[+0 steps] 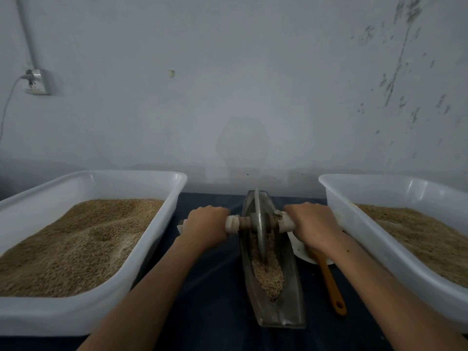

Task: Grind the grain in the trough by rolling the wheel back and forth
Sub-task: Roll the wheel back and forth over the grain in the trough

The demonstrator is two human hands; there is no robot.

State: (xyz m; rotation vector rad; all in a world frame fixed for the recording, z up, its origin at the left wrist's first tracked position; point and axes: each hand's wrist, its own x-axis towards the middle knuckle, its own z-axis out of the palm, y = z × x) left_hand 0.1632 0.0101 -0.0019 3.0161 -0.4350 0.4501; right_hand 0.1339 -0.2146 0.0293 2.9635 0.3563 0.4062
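Left hand (206, 225) & right hand (312, 224) curled round axle ends either side of wheel (259, 225). Wheel upright in trough (273, 274), btwn both hands, on grain (268, 274).

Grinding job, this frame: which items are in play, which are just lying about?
In play:
- left hand and right hand, gripping the axle handle
- wheel
- trough
- grain

Lying about:
- left tub
- right tub
- wooden spoon
- white dish
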